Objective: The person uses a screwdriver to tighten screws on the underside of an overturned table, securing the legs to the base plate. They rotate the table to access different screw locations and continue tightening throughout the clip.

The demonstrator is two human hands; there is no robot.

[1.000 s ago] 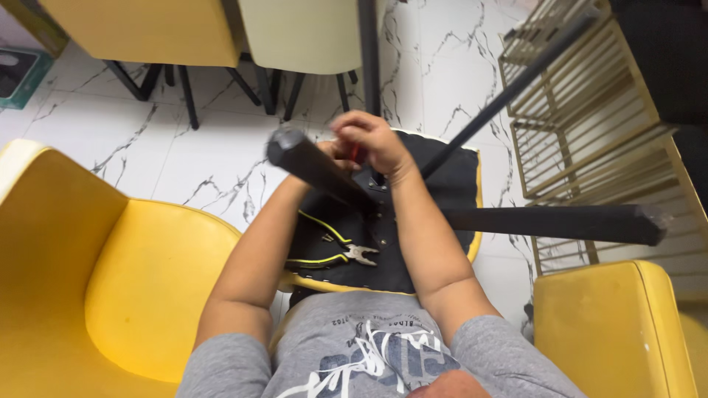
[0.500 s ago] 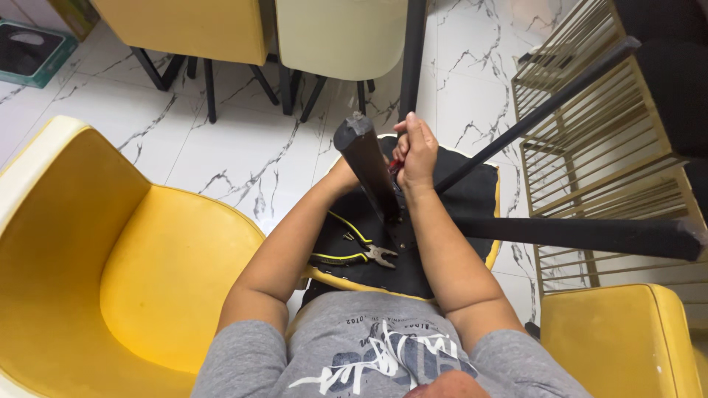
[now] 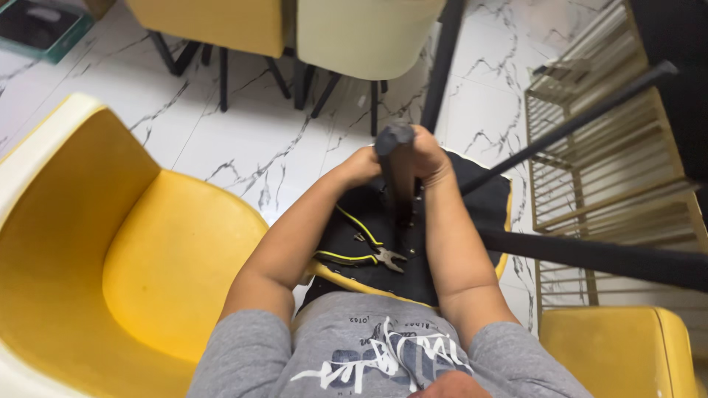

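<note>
**Both hands on the chair leg**

Here I saw my left hand (image 3: 363, 166) and right hand (image 3: 430, 156) curled around the black chair leg (image 3: 398, 173), which stood between them. Just below the hands, pliers (image 3: 366, 249) lay on the black chair underside (image 3: 483, 210).

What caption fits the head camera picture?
Both hands grip a black chair leg over an upturned chair, pliers lying below.

Bright even indoor light, soft shadows, edges distorted
</note>
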